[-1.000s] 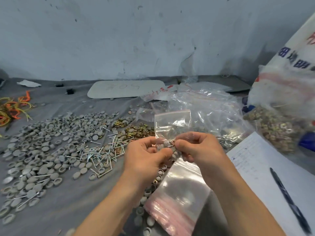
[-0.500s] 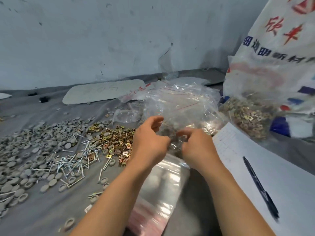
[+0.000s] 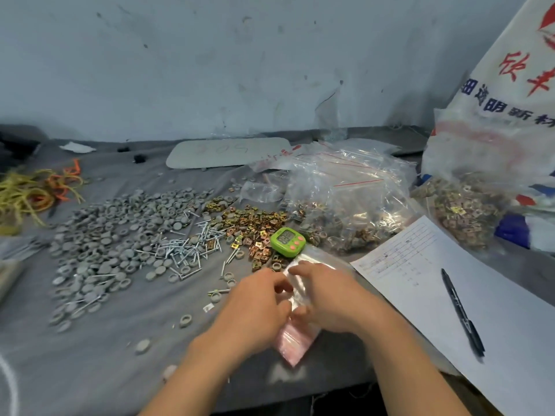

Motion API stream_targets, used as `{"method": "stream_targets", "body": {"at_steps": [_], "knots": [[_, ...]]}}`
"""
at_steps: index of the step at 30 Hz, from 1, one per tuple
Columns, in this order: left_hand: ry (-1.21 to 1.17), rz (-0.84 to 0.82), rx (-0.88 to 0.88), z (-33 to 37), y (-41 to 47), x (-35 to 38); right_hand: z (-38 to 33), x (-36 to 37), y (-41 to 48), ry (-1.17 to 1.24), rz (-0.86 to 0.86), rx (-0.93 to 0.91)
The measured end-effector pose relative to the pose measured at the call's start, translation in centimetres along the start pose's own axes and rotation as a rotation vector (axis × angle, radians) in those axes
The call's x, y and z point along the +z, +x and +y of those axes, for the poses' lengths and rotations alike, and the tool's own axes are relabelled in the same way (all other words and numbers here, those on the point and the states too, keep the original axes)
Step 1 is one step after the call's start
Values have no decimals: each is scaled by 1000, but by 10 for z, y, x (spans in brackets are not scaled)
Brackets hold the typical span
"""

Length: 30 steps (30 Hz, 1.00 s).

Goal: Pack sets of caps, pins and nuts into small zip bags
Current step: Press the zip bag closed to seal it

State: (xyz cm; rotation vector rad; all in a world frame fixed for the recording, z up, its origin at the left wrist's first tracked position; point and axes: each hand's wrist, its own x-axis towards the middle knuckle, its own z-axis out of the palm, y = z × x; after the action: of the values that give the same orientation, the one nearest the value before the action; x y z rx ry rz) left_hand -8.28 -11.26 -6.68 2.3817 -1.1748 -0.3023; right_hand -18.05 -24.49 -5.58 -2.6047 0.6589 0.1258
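Rubber bands: a yellow and orange tangle at the far left of the grey cloth.
Caps: a wide loose pile of grey discs, with strays lying toward the near edge.
Pins: a silver heap touching the right side of the caps.
Nuts: brass squares, piled just right of the pins.
Left hand: fingers bent, tips at the zip bags; too blurred to tell whether it pinches 1.
Timer: green, at the near edge of the nuts, just beyond the fingers.
Zip bags: a flat stack on the cloth under and between the 2 hands, the pink end nearest.
Right hand: lies on the stack, fingers only slightly bent; its grip is blurred, so I cannot tell.
Clear bag: large and crumpled, with hardware inside, behind the timer.
Paper: a ruled sheet to the right of the hands.
Pen: black, lying on the paper.
Sack: printed, far right, with a clear pouch of nuts in front of it.
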Motion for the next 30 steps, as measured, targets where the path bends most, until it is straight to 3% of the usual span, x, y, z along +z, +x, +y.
{"method": "stream_targets", "body": {"at_steps": [7,13,19,24,30], "knots": [[-133,89,49,-6,-16,12,4,3,-2,-10,77,12],[-231,53,25,-14,-11,9,11,14,-5,175,150,23],[-148,-41,40,-13,-5,2,10,19,-4,234,196,27],[-19,20,59,0,5,5,7,20,-4,240,220,15],[-55,50,44,0,15,7,2,20,-9,391,253,36]]}}
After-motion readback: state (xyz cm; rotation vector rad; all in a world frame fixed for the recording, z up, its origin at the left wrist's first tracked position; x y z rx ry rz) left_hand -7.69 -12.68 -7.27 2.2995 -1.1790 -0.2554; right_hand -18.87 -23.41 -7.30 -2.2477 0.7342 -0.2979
